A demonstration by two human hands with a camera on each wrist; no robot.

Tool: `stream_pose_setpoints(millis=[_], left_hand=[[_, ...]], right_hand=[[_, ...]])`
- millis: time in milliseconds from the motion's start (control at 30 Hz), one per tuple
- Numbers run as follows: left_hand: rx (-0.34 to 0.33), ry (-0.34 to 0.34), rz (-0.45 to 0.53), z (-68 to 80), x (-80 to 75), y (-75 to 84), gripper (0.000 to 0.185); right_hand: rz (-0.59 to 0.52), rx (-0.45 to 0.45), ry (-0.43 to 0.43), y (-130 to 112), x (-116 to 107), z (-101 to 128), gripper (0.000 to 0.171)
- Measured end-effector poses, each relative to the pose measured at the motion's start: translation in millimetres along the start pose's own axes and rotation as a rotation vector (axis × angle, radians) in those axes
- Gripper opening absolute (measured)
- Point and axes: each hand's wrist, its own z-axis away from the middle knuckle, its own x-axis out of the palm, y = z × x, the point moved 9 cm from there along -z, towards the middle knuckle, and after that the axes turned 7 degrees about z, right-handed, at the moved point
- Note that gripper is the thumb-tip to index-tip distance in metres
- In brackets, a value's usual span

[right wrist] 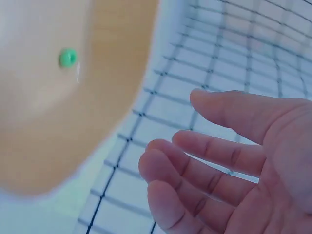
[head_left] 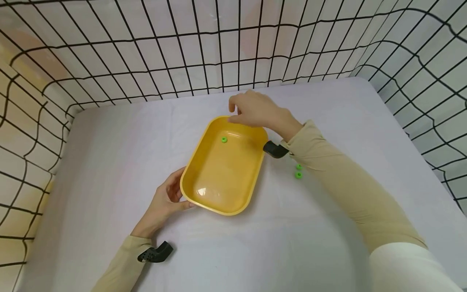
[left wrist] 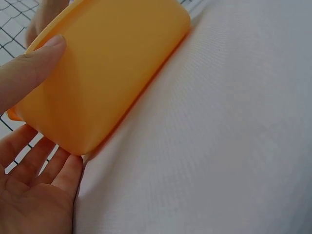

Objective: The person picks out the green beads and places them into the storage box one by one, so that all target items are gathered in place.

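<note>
A yellow plastic tray sits at a slant on the white cloth, with one green bead near its far end. My left hand holds the tray's near left corner, its thumb against one wall and the other fingers around the corner. Over the far rim hovers my right hand. Its fingers are loosely bent with nothing between them, and the bead in the tray lies off to their left in the right wrist view.
Two more green beads lie on the white cloth to the tray's right, close by the right sleeve. Black wire mesh rises along the back and both sides.
</note>
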Motion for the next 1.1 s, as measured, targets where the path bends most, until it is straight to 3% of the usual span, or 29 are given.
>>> stream_pose_setpoints(millis=[200, 300, 500, 800, 1100], left_hand=[[-0.013, -0.004, 0.009, -0.3, 0.0, 0.2, 0.088], [-0.021, -0.005, -0.001, -0.3, 0.6, -0.1, 0.088], [-0.014, 0.006, -0.019, 0.5, -0.3, 1.0, 0.087], [-0.004, -0.006, 0.021, 2.5, 1.8, 1.0, 0.087], [-0.006, -0.01, 0.004, 1.6, 1.4, 2.8, 0.088]], right_hand=[[-0.151, 0.069, 0.147, 58, -4, 42, 0.034], [-0.202, 0.125, 0.188, 92, 11, 61, 0.028], [-0.243, 0.199, 0.174, 138, 48, 86, 0.02], [-0.29, 0.19, 0.181, 160, 84, 88, 0.028], [-0.304, 0.243, 0.247, 165, 91, 83, 0.022]])
